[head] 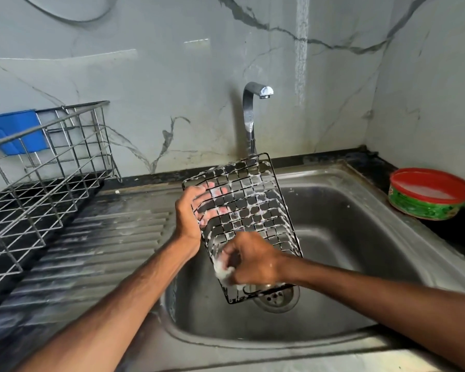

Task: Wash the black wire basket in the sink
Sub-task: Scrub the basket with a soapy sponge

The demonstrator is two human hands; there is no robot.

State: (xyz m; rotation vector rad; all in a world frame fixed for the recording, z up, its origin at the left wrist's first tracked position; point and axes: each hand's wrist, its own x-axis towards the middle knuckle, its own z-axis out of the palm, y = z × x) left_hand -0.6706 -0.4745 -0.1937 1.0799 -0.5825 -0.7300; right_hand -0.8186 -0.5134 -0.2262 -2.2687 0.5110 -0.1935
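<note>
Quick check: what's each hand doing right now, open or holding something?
Left hand: grips the soapy black wire basket by its left edge.
Right hand: holds a foamy scrubber against the basket's lower part.

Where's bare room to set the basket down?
Free: ribbed drainboard between dish rack and sink basin; basin floor right of the drain. Crowded: basin middle, with left hand, right hand, foamy scrubber and basket; right corner holds the soap tub.
</note>
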